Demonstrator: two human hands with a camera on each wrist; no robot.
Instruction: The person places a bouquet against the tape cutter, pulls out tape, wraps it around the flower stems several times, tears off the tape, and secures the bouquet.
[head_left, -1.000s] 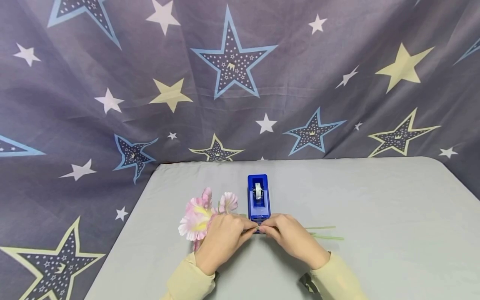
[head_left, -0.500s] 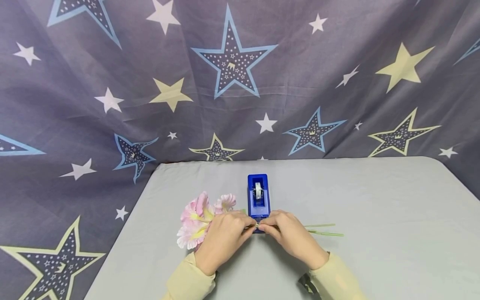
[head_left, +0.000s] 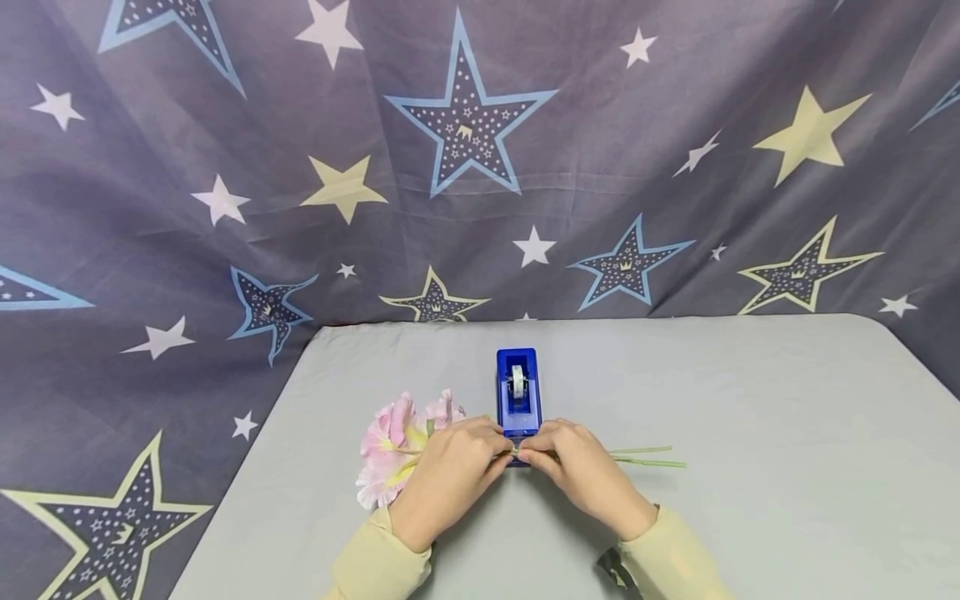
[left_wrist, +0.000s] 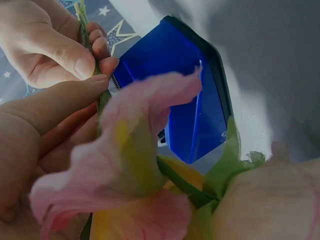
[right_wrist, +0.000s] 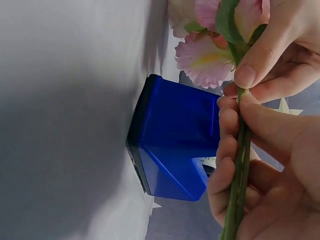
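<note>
Pink artificial flowers [head_left: 390, 450] with yellow centres lie to the left in the head view, their green stems [head_left: 648, 462] running right through both hands. My left hand [head_left: 457, 467] pinches the stems between thumb and fingers just below the blossoms. Right beside it, my right hand [head_left: 581, 471] grips the same stems, its fingers curled round them in the right wrist view. The two thumbs nearly meet on the bundle [right_wrist: 239, 165]. Just behind the fingertips stands a blue tape dispenser [head_left: 518, 392] holding a roll of clear tape [head_left: 517, 382]. Whether tape is on the stems cannot be made out.
A pale grey cloth covers the table [head_left: 750, 417]. Behind it hangs a dark curtain [head_left: 570, 192] with stars. The dispenser's near end sits very close to both hands.
The flower heads have turned and dipped a little as the bundle rolls between the fingers. The free stem ends have risen slightly and drawn closer together. Both hands stay nearly in place.
</note>
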